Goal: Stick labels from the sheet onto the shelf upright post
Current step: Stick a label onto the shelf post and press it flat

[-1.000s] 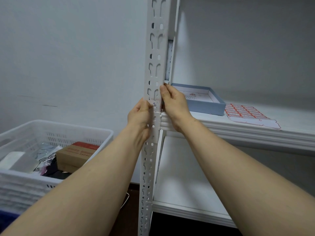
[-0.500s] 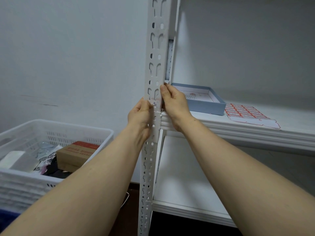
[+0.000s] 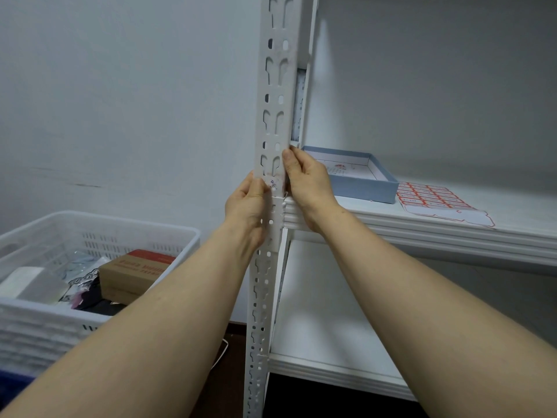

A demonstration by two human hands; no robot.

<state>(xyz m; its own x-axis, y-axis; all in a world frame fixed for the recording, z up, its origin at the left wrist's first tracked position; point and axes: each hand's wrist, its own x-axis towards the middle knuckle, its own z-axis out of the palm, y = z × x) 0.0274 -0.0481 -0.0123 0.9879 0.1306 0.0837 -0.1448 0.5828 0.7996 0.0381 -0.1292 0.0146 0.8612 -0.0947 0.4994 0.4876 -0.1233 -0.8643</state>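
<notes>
White shelf (image 3: 422, 233) w/ blue box (image 3: 361, 186) & label sheet (image 3: 434, 200)

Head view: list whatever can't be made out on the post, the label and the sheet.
- Label print: too small and blurred; its side edges are covered by the left hand and right hand.
- Post: top and bottom cut off by the frame edges.
- Label sheet on the shelf: text too small to read.

One wide-angle camera, worn on the person's head, looks forward and slightly down from close to the shelf upright post (image 3: 273, 96), which runs through the frame's middle from top to bottom. The wall (image 3: 120, 101) and a white basket (image 3: 99, 220) lie left, the shelf boards (image 3: 422, 233) right.
</notes>
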